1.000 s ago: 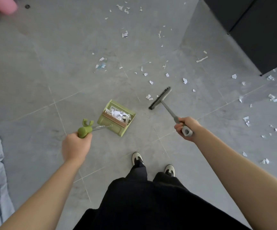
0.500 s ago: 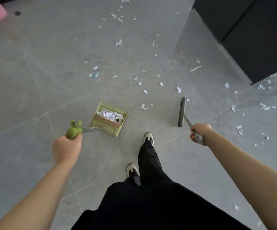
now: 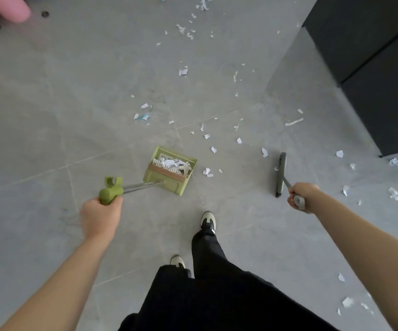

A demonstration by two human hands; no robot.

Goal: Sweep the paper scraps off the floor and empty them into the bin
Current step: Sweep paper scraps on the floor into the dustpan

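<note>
Left hand point(image 3: 101, 217): fingers curled tight round the green grip of the dustpan handle point(image 3: 110, 193), arm reaching in from the lower left.
Right hand point(image 3: 302, 196): clenched round the grey grip at the end of the broom handle, arm reaching in from the lower right.
Dustpan point(image 3: 170, 170): green, on the grey tiled floor point(image 3: 50, 115) just ahead of the person's feet, joined to the left hand by a metal rod; white scraps are heaped inside it.
Broom point(image 3: 280, 174): dark head on the floor to the right of the dustpan, well apart from it, lying roughly along the person's line of sight.
Paper scraps point(image 3: 207, 172): a small cluster just beside the dustpan's right side; more are scattered across the tiles beyond the pan and off toward the right edge.
Shoes point(image 3: 208, 219): pale, one ahead of the other, below black trousers.
Cabinet point(image 3: 372, 68): dark, at the floor's upper right corner.
Pink object point(image 3: 9, 5): blurred, at the upper left corner.
</note>
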